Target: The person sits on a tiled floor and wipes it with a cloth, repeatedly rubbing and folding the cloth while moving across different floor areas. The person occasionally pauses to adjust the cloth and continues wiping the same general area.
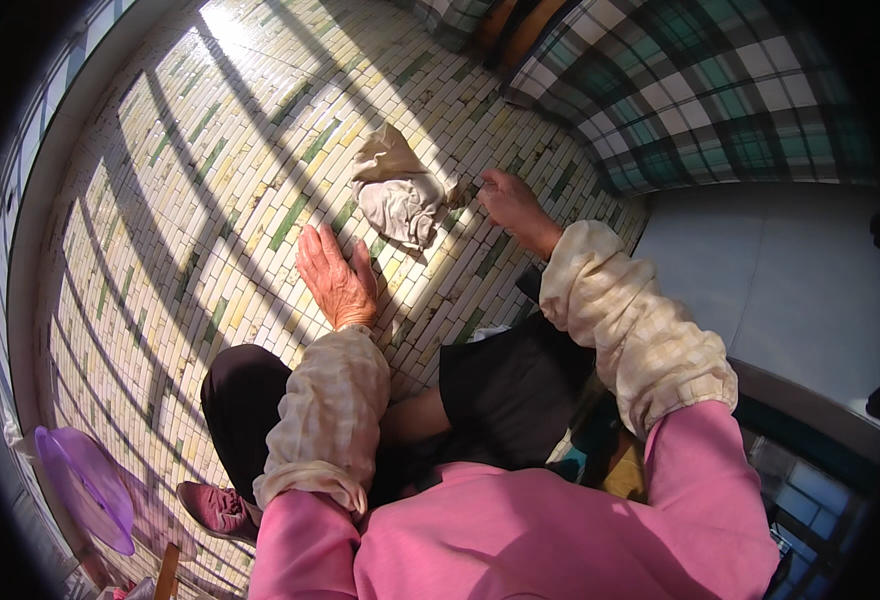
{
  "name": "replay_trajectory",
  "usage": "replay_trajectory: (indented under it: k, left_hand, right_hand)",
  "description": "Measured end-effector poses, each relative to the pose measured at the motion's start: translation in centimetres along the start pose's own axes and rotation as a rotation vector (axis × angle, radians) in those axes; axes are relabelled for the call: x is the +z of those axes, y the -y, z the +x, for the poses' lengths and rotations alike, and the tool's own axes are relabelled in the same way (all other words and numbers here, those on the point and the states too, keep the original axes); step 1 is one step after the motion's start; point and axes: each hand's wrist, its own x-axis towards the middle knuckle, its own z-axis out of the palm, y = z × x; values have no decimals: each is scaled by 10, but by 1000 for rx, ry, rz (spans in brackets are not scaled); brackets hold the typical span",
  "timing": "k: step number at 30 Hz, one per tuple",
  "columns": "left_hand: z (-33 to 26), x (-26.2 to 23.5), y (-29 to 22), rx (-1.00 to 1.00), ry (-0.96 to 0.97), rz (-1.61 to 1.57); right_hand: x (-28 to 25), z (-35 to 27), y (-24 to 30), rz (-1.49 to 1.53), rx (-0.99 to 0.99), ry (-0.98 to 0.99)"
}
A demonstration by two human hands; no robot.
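Observation:
A crumpled cream-and-grey cloth (400,200) lies bunched on the tiled floor, between and a little beyond my hands. My left hand (336,278) is near its lower left side, apart from it, with the fingers stretched out and the thumb held away. To the right of the cloth, my right hand (516,212) has its fingers curled in, a small gap from the cloth's edge. Whatever those fingers may hold is hidden. Beige checked sleeve covers wrap both forearms.
Patterned floor tiles (200,190) carry striped shadows. A green plaid cloth (700,100) hangs at the upper right, above a pale grey surface (760,280). A purple plastic basin (85,490) stands at the lower left. My bent knee (245,400) and shoe (218,510) are beside my left arm.

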Motion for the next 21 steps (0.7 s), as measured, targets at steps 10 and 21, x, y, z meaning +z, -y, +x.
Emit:
replay_trajectory:
  k: [10, 21]
  left_hand:
    - [3, -5, -3, -20, -12, -74]
    - [71, -22, -65, 549, 552, 116]
  right_hand:
    - [53, 47, -61, -607, -229, -828]
    - [63, 30, -41, -687, -152, -926]
